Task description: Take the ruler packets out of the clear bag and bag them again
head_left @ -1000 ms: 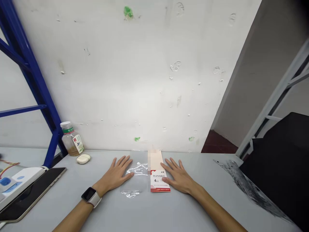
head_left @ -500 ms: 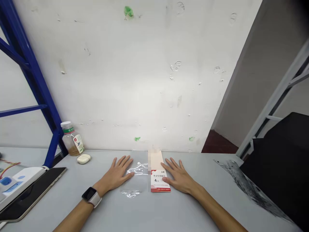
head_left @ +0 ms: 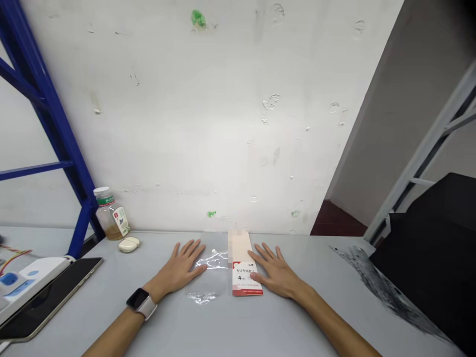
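My left hand (head_left: 181,270) lies flat on the grey table with its fingers spread, the fingertips resting on the edge of a clear plastic bag (head_left: 208,277). A long cream and red paper packet (head_left: 241,267) with Chinese print lies just right of the bag. My right hand (head_left: 275,275) rests palm down with its fingers spread, the fingertips touching the packet's right edge. Neither hand grips anything. A smartwatch (head_left: 138,300) is on my left wrist.
A glass jar (head_left: 111,220) and a small cream case (head_left: 129,244) stand at the back left, beside a blue metal rack leg (head_left: 84,218). A tablet (head_left: 48,297) and a white power strip (head_left: 33,280) lie at the left. A black object (head_left: 427,263) stands at the right.
The view has shifted very slightly. My hands and the things on the table have not visibly moved.
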`<control>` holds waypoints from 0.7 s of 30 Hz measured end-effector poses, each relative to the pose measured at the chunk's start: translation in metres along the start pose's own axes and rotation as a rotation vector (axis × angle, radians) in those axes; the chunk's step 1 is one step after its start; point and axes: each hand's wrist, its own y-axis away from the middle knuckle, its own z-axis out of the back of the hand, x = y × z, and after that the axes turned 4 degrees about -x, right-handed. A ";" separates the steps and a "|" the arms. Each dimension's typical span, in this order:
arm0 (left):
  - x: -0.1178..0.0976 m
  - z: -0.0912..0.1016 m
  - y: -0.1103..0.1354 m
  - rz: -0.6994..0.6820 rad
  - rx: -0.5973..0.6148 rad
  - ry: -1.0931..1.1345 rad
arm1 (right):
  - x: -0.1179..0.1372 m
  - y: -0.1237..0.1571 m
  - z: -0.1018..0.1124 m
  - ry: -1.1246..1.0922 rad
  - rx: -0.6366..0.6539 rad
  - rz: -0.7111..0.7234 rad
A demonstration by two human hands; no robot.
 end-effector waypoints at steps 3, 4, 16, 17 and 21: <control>0.000 0.001 0.000 0.004 0.007 -0.003 | 0.001 0.000 0.000 -0.006 0.001 -0.007; -0.001 0.001 0.000 0.008 0.015 -0.003 | 0.001 0.000 0.000 -0.010 0.001 -0.008; 0.001 -0.001 0.000 0.001 0.008 -0.016 | 0.001 0.000 0.000 -0.005 -0.008 -0.007; 0.001 -0.001 0.000 0.002 0.003 -0.018 | 0.001 0.000 0.000 -0.005 -0.008 -0.006; -0.001 0.001 0.000 0.007 -0.002 -0.027 | 0.001 0.000 0.001 -0.008 0.002 -0.004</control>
